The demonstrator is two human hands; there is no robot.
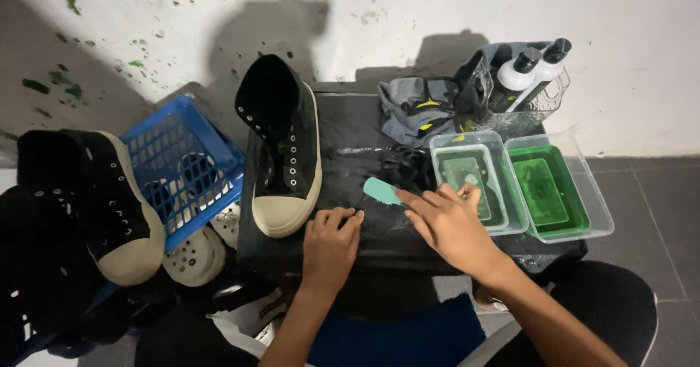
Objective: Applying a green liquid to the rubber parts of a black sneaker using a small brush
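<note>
A black high-top shoe [286, 148] with a cream toe cap stands on a small wet black table [350, 130]. My left hand [329, 247] rests palm down on the table just right of the toe cap and holds nothing. My right hand [448, 225] reaches forward with its fingers spread. Its index fingertip touches the handle of a teal brush [380, 190] lying on the table. Its thumb lies at the rim of a clear tub [503, 185] of cloudy water. A dark wet bundle [407, 166] lies just beyond the brush.
A second clear tub [594, 199] holding green liquid sits to the right. Behind the tubs are a grey cloth [415, 108] and a clear holder with two white bottles [526, 75]. At left are a blue basket [182, 163], another black shoe [109, 199] and white clogs [195, 258].
</note>
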